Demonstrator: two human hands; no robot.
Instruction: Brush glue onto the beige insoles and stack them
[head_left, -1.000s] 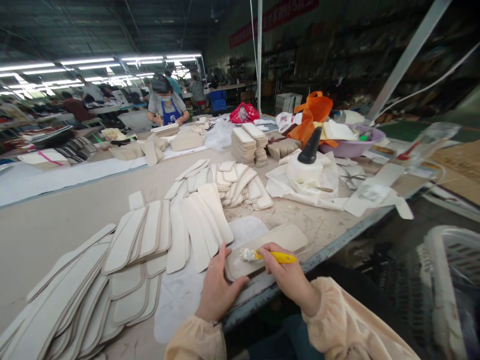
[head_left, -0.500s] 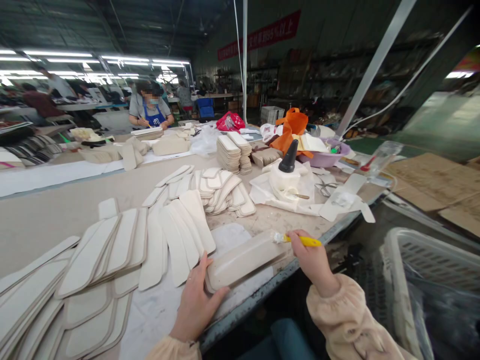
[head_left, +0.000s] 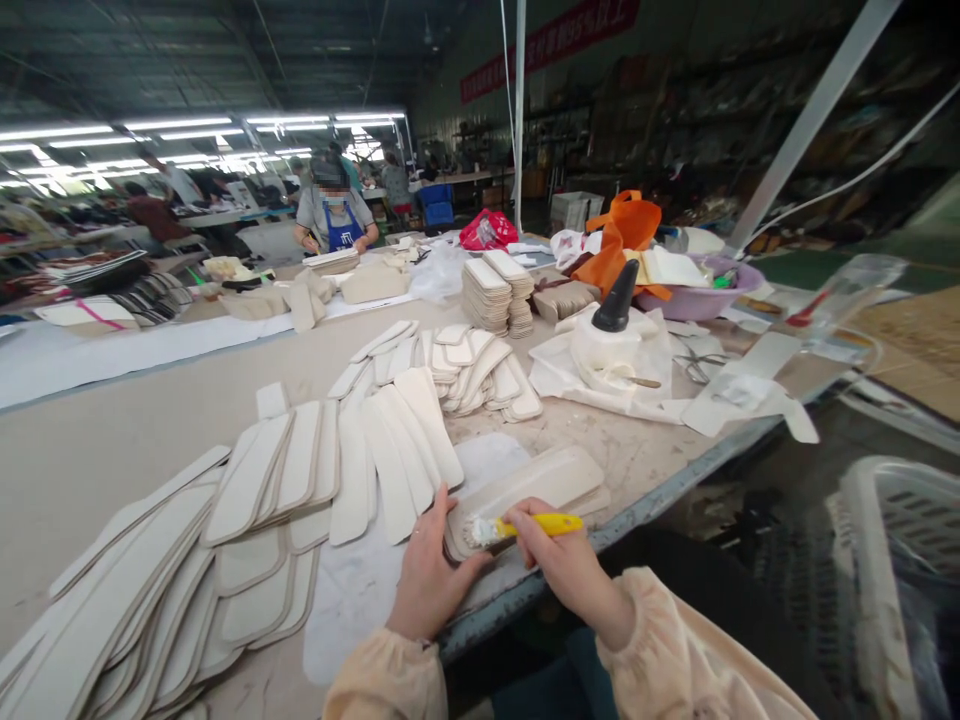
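My right hand (head_left: 559, 560) grips a yellow-handled brush (head_left: 525, 526) whose white bristles rest on the near left end of a long cream rounded piece (head_left: 540, 480). That piece lies at the table's front edge on a white sheet (head_left: 352, 590). My left hand (head_left: 431, 575) lies flat on the sheet, with fingers and thumb pressing the piece's left end. Just left of the hands, rows of similar cream pieces (head_left: 300, 480) are fanned out, overlapping one another.
A white glue bottle with a black nozzle (head_left: 615, 335) stands on paper behind. Stacks of cream pieces (head_left: 499, 290), an orange bag (head_left: 626, 235), a purple basin (head_left: 701, 290) and scissors (head_left: 701, 365) sit farther back. A white basket (head_left: 900, 560) stands right. A person in a blue apron (head_left: 334, 215) works far off.
My right hand has drawn the brush from the piece's far right end back to its near left end. My left hand has stayed on the piece's left end.
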